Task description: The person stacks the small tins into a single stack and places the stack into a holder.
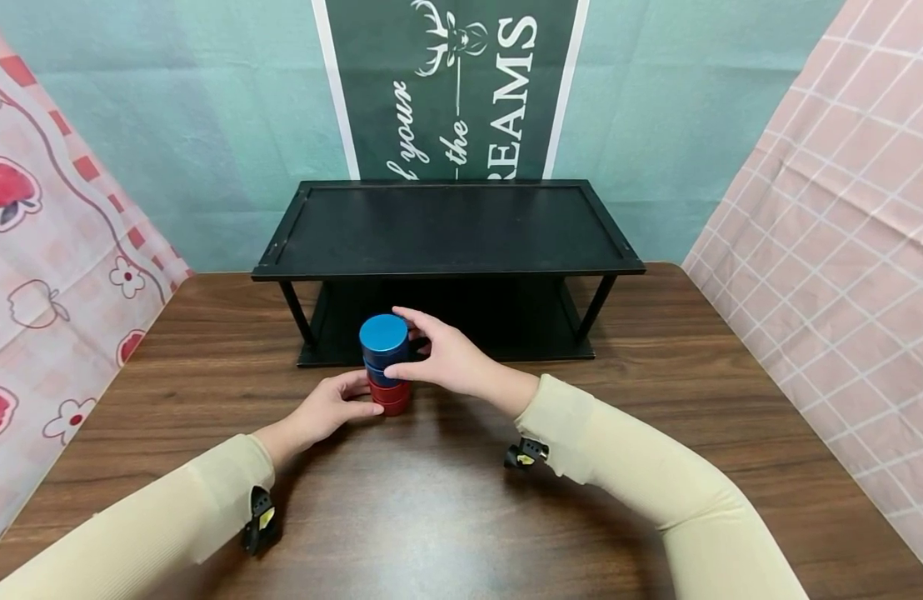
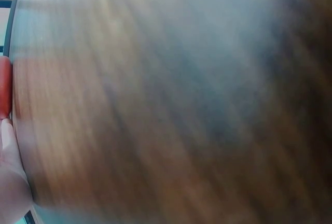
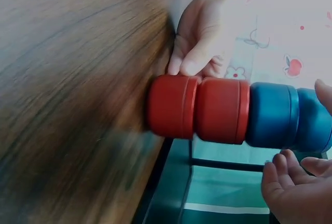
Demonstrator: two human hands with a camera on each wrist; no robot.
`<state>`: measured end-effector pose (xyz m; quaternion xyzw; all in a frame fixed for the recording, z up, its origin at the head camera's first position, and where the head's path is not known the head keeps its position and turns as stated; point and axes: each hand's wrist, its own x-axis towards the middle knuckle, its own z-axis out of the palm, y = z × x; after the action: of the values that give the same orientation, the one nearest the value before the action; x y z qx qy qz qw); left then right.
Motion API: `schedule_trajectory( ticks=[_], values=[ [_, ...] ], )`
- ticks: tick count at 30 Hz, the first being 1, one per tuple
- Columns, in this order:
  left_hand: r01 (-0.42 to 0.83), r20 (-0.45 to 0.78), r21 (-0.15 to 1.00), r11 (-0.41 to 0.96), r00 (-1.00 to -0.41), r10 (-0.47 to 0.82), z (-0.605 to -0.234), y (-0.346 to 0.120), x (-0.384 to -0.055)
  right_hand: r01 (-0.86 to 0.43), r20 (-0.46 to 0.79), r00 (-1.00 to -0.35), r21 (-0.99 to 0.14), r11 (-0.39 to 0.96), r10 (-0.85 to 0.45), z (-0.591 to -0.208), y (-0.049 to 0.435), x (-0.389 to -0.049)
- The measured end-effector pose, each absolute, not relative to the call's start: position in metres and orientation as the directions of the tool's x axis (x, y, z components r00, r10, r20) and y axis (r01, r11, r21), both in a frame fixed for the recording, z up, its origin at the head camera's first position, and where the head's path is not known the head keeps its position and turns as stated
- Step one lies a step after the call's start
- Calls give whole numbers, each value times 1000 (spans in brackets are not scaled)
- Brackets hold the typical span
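Two red round tins (image 3: 221, 111) and two blue round tins (image 1: 383, 335) form one upright stack on the table, blue above red. My left hand (image 1: 332, 408) holds the red part from the left, thumb in front and fingers partly hidden behind it. From the right, my right hand (image 1: 454, 358) spans the blue tins, thumb across the lower front and fingers round the back. The right wrist view shows its fingertips right at the blue side. At the edge of the left wrist view, a red tin (image 2: 5, 86) and the left hand (image 2: 13, 193) are barely visible.
Just behind the stack stands a black two-level shelf (image 1: 446, 229), its lower board (image 1: 461, 337) close to the tins. The wooden table (image 1: 401, 517) stretches out in front. Patterned cloths hang at both sides, and a green one (image 1: 656, 108) hangs behind.
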<state>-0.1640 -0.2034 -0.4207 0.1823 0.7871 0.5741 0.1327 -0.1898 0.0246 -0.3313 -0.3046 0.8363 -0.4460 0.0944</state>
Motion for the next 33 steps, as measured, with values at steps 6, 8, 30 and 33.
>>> schedule_trajectory(
  ticks=[6,8,30,33],
  values=[
    [146,8,947,285,-900,437,-420,-203,-163,-385,-27,-761,-786,484,-648,-351,27,-189],
    [148,7,946,287,-899,438,-420,-203,-163,-383,-67,-742,-774,503,-667,-359,26,-188],
    [163,32,955,247,-887,461,-420,-201,-166,-418,-83,-770,-683,599,-633,-388,17,-192],
    [150,19,958,243,-883,470,-417,-199,-165,-409,-87,-772,-690,598,-629,-387,19,-191]
  ],
)
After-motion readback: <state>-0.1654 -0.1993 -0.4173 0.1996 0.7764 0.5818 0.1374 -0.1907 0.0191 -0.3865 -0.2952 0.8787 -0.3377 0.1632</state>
